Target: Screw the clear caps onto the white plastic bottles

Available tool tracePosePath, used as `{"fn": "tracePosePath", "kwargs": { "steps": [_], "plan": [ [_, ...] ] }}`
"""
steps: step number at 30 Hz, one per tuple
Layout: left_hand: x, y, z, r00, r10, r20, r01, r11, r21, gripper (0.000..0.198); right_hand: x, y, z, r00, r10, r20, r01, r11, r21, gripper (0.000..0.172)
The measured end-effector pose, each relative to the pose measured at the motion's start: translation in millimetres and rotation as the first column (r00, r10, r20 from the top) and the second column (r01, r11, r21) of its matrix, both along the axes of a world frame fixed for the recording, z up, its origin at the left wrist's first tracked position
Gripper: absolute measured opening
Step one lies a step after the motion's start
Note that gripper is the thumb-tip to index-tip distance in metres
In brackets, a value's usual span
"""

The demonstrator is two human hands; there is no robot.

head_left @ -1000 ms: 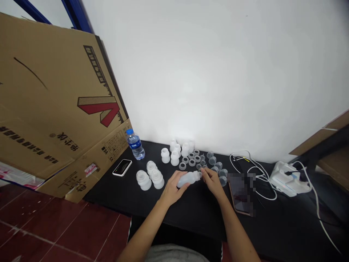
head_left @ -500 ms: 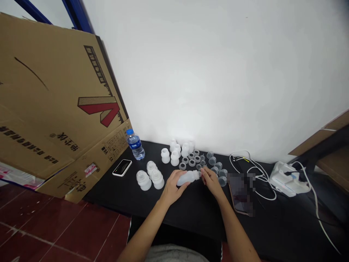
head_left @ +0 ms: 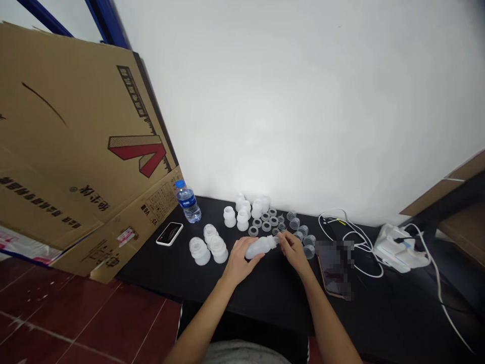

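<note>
My left hand (head_left: 239, 260) is closed round a milky white plastic bottle (head_left: 260, 246) that lies tilted on the black table (head_left: 265, 293), neck pointing right. My right hand (head_left: 293, 250) pinches at the bottle's neck; what its fingertips hold is too small to make out. Just beyond the hands lie several clear rings (head_left: 265, 222) and small clear caps (head_left: 301, 232). Three capped bottles (head_left: 207, 246) stand left of my left hand, and several open white bottles (head_left: 244, 210) stand further back.
A water bottle (head_left: 187, 202) and a white phone (head_left: 170, 233) sit at the left. A large cardboard box (head_left: 71, 151) leans over the table's left end. To the right lie a dark phone (head_left: 333, 273), white cables (head_left: 350, 235) and a white power strip (head_left: 397, 247).
Both hands and the bottle stay in almost the same place; the view has shifted slightly. The right fingers have moved a little at the bottle's neck.
</note>
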State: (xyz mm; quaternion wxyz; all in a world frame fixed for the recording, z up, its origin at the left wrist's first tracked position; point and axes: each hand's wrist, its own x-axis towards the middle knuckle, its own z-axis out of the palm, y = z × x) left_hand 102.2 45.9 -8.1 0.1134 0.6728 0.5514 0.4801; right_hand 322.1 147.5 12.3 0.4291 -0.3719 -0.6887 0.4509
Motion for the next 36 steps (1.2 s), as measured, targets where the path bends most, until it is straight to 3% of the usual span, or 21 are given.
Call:
{"fn": "tracePosePath", "kwargs": {
  "steps": [2,6,15,22,30,33,36],
  "plan": [
    [0,-1,1.5,1.0,-0.003,-0.003,0.003,1.0,-0.018,0.041,0,-2,4.1,0.998,0.042,-0.049,-0.044,0.998,-0.037,0.043],
    [-1,-1,2.6,0.999,-0.039,0.009,0.04,0.998,-0.052,0.034,2,-3,7.1,0.972,0.231,-0.035,-0.234,0.964,-0.124,0.05],
    [1,1,1.6,0.998,-0.036,-0.042,0.038,0.998,0.047,0.042,-13,-4,-9.2,0.998,0.043,0.034,-0.035,0.975,-0.221,0.054],
    [1,-1,4.5,0.995,-0.071,-0.072,0.068,0.997,-0.047,0.04,-7,-8,5.0,0.974,0.206,-0.091,-0.22,0.959,-0.177,0.055],
    [0,-1,3.3,0.992,0.036,-0.125,-0.023,0.995,0.101,0.045,-21,-18,-0.5,0.992,0.094,-0.08,-0.102,0.99,-0.094,0.044],
    [1,-4,8.2,0.993,0.004,-0.119,0.002,0.999,0.045,0.041,-19,-17,1.1,0.989,0.092,-0.116,-0.102,0.991,-0.083,0.044],
    [0,-5,10.8,0.994,-0.067,-0.087,0.063,0.997,-0.041,0.036,-13,-14,4.2,0.979,0.172,-0.11,-0.182,0.98,-0.085,0.05]
  ]
}}
